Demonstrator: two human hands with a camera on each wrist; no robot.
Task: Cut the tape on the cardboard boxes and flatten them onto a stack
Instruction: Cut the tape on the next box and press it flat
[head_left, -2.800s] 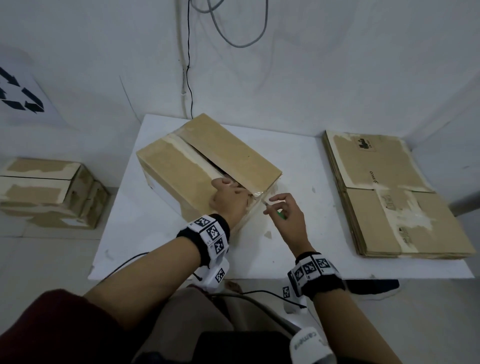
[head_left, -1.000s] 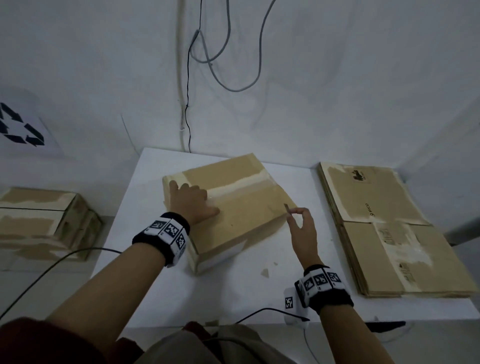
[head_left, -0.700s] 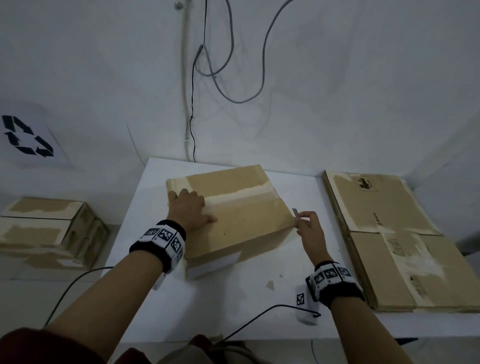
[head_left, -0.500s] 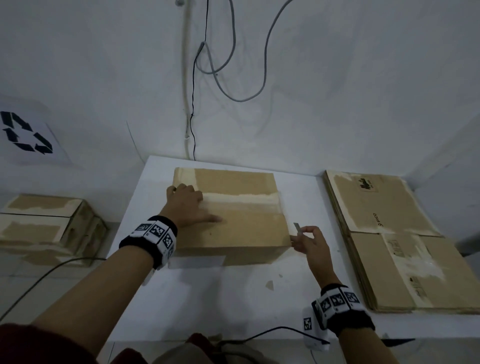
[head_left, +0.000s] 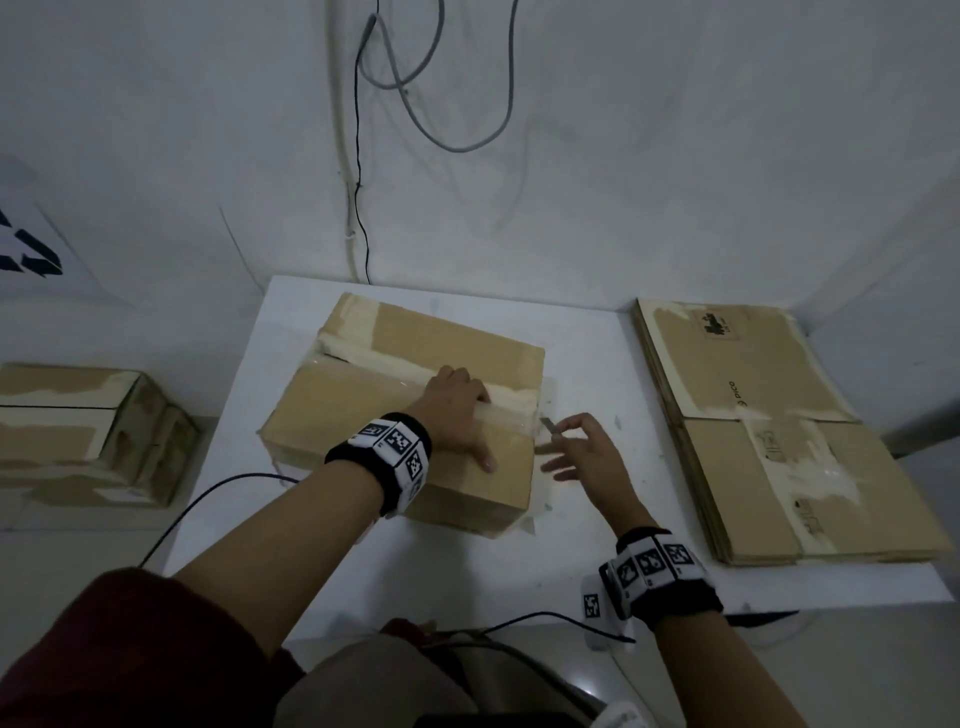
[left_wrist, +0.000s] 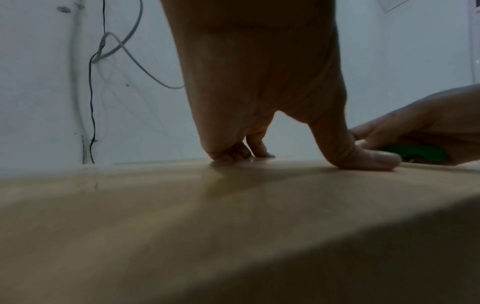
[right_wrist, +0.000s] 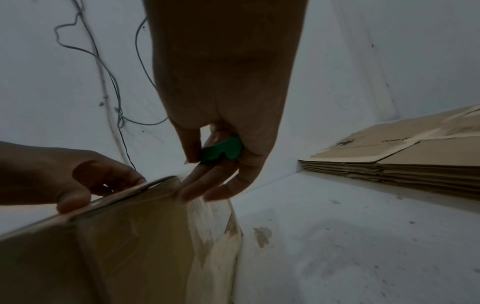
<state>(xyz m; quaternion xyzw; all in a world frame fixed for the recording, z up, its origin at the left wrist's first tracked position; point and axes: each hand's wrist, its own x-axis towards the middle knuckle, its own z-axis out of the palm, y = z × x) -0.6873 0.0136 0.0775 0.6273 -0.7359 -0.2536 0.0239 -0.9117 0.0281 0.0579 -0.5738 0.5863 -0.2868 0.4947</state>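
Far left of both hands, off the table: two taped boxes on the floor by the wall, well apart from the fingers.

White table, wall behind with loose cables.

Cardboard box sits on the table, closed side up, a pale tape strip along the centre seam. Near the box's far-left end the seam shows a dark gap.

Left hand lies on top of the box near its right end, pressing down. Fingers point toward the tape strip, fingertips on it; thumb spread out flat on the near flap. In the left wrist view the fingers bend at the tips against the cardboard. Nothing gripped.

Right hand just right of the box's right end. Thumb and forefinger pinch a small green cutter; its grey blade pokes out toward the end of the tape strip, just beside the box's top right edge. Cannot tell whether the blade touches. The remaining fingers are extended, tips against the box's right-hand face.

Right of those fingers: a stack of flattened boxes on the table's right side, apart from the hand.
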